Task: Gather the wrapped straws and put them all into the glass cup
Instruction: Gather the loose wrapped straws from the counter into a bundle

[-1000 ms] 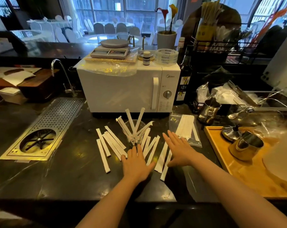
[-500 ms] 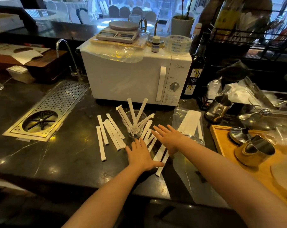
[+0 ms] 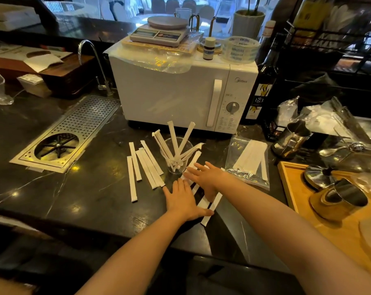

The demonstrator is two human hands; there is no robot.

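Both hands flat, fingers spread: left hand (image 3: 183, 200) and right hand (image 3: 208, 177) on wrapped straws (image 3: 209, 206), prob. pressing, w/ bare counter (image 3: 91, 188) to the left, glass cup (image 3: 176, 155) just behind.

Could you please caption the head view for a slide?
Both hands flat on loose wrapped straws beside the glass cup.

The wrapped straws (image 3: 147, 165) are white. The glass cup (image 3: 176, 155) is see-through. The counter (image 3: 84, 194) is black with thin white lines. The microwave (image 3: 176, 96) is white. The drain grate (image 3: 74, 128) is silver with many dots. The tray (image 3: 295, 199) is light brown wood.
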